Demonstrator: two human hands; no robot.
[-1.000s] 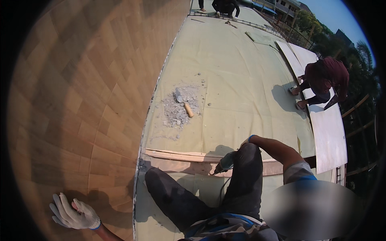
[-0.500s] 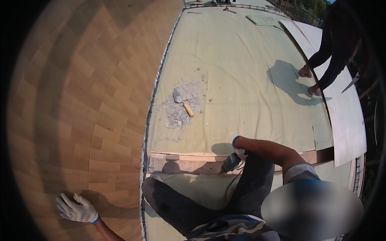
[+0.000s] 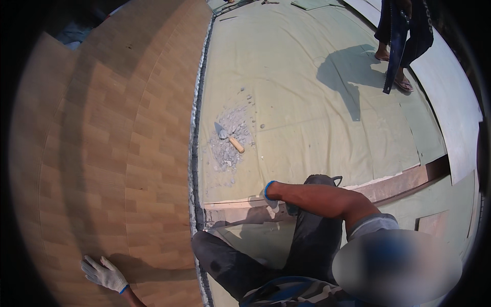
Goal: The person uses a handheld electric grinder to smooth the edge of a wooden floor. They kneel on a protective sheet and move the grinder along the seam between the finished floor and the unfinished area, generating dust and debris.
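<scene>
My left hand (image 3: 105, 272), in a white knit glove with a blue cuff, rests with fingers spread on the wood-patterned flooring (image 3: 97, 169) at the lower left. By my knee, my right hand (image 3: 273, 203), gloved the same way, is bent downward over a strip of board (image 3: 240, 214). It appears closed on a green power tool (image 3: 292, 209), mostly hidden by my thigh and forearm, so the fingers show poorly. Farther ahead, a trowel (image 3: 236, 145) with a wooden handle lies on grey rubble (image 3: 232, 123).
A pale green sheet (image 3: 307, 138) with wrinkles covers the surface to the right. A rough dark seam (image 3: 194, 133) divides it from the flooring. At the upper right another person stands in sandals (image 3: 403, 84) with a handsaw (image 3: 393, 61) hanging down. White panels (image 3: 450, 92) run along the right edge.
My right hand has shifted left, and less of the power tool shows. My left hand stays spread on the flooring. The view has turned slightly; the other person's saw now hangs in front of their legs.
</scene>
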